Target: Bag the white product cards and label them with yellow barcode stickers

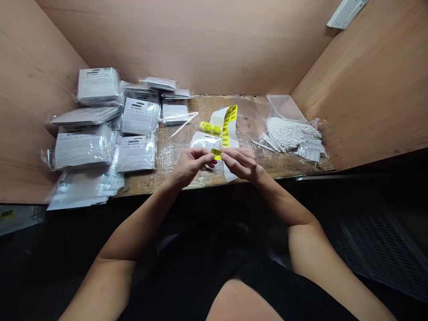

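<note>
Bare forearms [140, 218] are reaching forward, left hand [190, 167] and right hand [240, 164] pinching a yellow barcode label strip [222, 129], sealed packets [138, 117] sitting stacked leftward, white tag bundle [290, 135] remaining rightward.

Three walls of pale plywood [187, 44] box in a scuffed wooden bench [207, 104], the left [30, 116] and right [374, 84] panels angling in toward the back one. A white plastic fitting [346, 13] is fixed at the top of the right panel. Below the bench's front edge everything falls into shadow, with a dark slotted metal grille [374, 249] at lower right. The light is soft and even.
</note>
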### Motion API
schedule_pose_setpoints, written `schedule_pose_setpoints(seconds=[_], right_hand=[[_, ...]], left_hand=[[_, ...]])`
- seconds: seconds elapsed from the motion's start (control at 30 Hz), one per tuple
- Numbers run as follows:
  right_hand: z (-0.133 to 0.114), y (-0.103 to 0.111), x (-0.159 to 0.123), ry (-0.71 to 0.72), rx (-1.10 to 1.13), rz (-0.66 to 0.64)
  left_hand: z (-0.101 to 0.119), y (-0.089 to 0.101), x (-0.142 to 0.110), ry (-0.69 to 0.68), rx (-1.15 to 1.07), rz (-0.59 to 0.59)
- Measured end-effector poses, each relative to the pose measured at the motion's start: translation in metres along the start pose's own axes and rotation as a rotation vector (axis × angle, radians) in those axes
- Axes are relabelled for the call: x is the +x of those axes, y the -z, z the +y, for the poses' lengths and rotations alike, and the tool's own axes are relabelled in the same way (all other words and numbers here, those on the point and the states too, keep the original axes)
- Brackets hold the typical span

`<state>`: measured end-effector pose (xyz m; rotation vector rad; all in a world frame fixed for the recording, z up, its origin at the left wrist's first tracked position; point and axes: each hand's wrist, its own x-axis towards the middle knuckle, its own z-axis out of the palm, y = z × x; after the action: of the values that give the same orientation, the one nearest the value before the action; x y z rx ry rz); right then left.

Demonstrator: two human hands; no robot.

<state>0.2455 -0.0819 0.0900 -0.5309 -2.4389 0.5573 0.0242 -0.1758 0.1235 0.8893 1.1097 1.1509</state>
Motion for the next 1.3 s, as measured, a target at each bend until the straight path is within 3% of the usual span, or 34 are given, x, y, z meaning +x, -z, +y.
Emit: schedule_pose_setpoints(seconds=[0.13, 0.33, 0.43, 0.5, 0.57, 0.7, 0.8, 0.87, 0.97, 1.13, 1.3], right_hand=[[-0.01, 0.005, -0.003, -0.187, 0.222, -0.021], [-0.035, -0.009, -0.008, -0.636, 0.718, 0.213], [-0.05, -0.028, -0.006, -0.726, 0.903, 0.13], [-0.055, -0.039, -0.005, -0.738, 0.914, 0.106], [-0.053, -0.047, -0.006, -0.784, 0.859, 0.17], [-0.032, -0.054, -0.009, -0.922, 0.837, 0.429], [-0.016, -0.055, -0.009, -0.961, 0.88, 0.52], [-0.011, -0.055, -0.008, -0.961, 0.883, 0.486], [-0.007, -0.056, -0.004, -0.948, 0.823, 0.321], [0.005, -0.056, 0.017, -0.851, 0.326, 0.105], [0.011, -0.066, 0.049, -0.833, 0.181, -0.053]], left_hand=[[-0.002, 0.003, -0.004, -0.07, 0.086, 0.072], [-0.024, 0.005, -0.015, -0.064, 0.106, 0.147], [-0.04, 0.005, -0.021, -0.042, 0.097, 0.134], [-0.049, 0.009, -0.025, -0.016, 0.131, 0.11], [-0.058, 0.018, -0.028, -0.03, 0.263, 0.147], [-0.075, 0.049, -0.027, -0.19, 0.803, 0.444], [-0.086, 0.063, -0.019, -0.275, 0.993, 0.447], [-0.092, 0.064, -0.013, -0.26, 0.979, 0.4], [-0.093, 0.061, -0.002, -0.228, 0.985, 0.406], [-0.084, 0.07, 0.024, -0.179, 1.102, 0.372], [-0.084, 0.079, 0.034, -0.139, 1.114, 0.382]])
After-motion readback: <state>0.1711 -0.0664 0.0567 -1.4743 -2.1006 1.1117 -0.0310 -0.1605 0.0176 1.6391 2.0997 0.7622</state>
